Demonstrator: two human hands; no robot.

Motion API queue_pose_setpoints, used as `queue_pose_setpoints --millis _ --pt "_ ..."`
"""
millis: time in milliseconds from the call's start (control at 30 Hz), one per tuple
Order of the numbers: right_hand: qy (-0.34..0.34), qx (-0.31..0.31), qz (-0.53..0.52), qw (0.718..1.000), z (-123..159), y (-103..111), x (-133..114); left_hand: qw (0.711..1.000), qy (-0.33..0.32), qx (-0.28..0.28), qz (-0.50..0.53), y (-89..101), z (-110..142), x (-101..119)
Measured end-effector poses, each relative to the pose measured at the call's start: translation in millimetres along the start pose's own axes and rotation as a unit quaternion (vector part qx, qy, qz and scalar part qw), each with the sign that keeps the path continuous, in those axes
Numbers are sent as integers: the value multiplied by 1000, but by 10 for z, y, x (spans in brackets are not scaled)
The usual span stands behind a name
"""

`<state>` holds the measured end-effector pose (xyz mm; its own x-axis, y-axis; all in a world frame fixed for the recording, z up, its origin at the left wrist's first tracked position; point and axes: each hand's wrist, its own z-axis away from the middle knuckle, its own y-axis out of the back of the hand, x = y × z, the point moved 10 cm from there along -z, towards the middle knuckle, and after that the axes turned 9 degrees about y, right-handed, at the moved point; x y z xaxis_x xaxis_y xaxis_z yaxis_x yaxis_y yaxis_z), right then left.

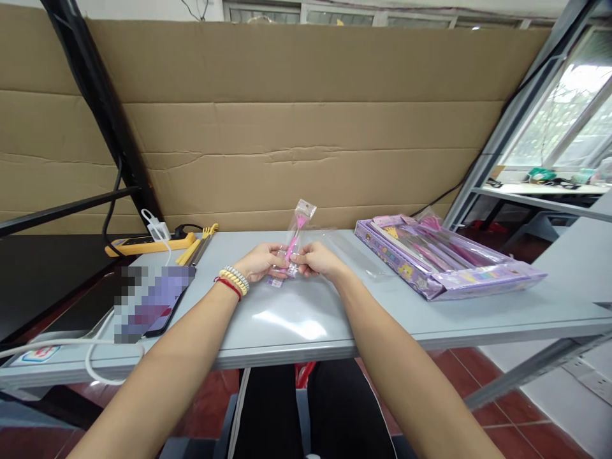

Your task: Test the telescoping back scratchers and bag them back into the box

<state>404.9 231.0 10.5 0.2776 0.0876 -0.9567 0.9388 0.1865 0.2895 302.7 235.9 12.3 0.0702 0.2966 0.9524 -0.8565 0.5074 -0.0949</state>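
On inspection, we find two chunky, ridged bracelets (235, 279) above our left hand (262, 261), one pale yellow, the other greyish white. Behind them we record a thin red cord (227, 287). Both forearms (191, 344) are bare. We wear black trousers (272, 414), a white stripe running down each outer side; the right one appears thinner. Their fabric looks matt and plain.

Could read no text, brand, number or sign, even on shallow purple cardboard box (402, 265) or small white-and-blue sticker (41, 354).
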Motion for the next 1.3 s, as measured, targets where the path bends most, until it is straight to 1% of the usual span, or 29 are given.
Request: queue_pose_setpoints --millis 100,233,333,400,500,567,633,700,733,767,800,833,867,933,967,1000,1067,1133,1167,1200,1233,1267,1300 --pt "11 11 6 1000 -3 22 -26 1000 9 20 -3 48 6 -2" --pt "28 46 -12 998 9 68 -76 999 -16 21 31 79 -1 42" --pt "65 46 -36 996 -5 55 -132 998 -32 28 42 103 -3 64" --pt "87 49 -37 994 -15 58 -161 999 -26 25 41 96 -10 47" --pt "95 62 -10 993 -22 82 -174 998 -17 33 41 101 -21 20" --pt "96 73 12 993 -23 93 -180 997 -32 48 44 116 -21 42" --pt "104 73 31 991 -29 79 -195 997 -54 48 31 91 -20 78" --pt "122 70 61 988 -42 61 -215 996 -81 42 -16 43 -17 125" --pt "134 77 82 985 -47 71 -226 992 -105 51 -55 37 -6 169" --pt "146 89 102 980 -50 93 -236 982 -139 74 -104 51 17 229" --pt "159 102 115 975 -51 120 -245 964 -180 112 -162 81 56 306" --pt "172 111 118 972 -50 141 -252 935 -225 157 -223 111 113 389" --pt "182 112 113 970 -50 147 -253 899 -268 199 -283 121 177 465" --pt "203 86 87 971 -44 109 -267 824 -342 251 -376 85 292 564" --pt "222 69 76 970 -28 79 -300 794 -373 262 -402 58 340 591" --pt "248 55 69 965 0 50 -354 770 -403 269 -416 34 388 612" --pt "313 42 63 947 87 14 -499 730 -461 288 -415 13 505 652" --pt "366 45 63 927 176 0 -620 693 -510 319 -397 21 640 690" --pt "381 49 67 921 206 -3 -658 679 -527 332 -388 28 696 704" --pt "392 56 72 915 227 -2 -686 672 -538 340 -380 35 734 714" --pt "403 63 78 910 243 1 -710 672 -541 340 -374 39 749 720" --pt "411 72 86 905 250 6 -726 680 -537 333 -371 40 740 724" --pt "413 83 92 902 245 21 -730 695 -526 321 -371 39 709 724"
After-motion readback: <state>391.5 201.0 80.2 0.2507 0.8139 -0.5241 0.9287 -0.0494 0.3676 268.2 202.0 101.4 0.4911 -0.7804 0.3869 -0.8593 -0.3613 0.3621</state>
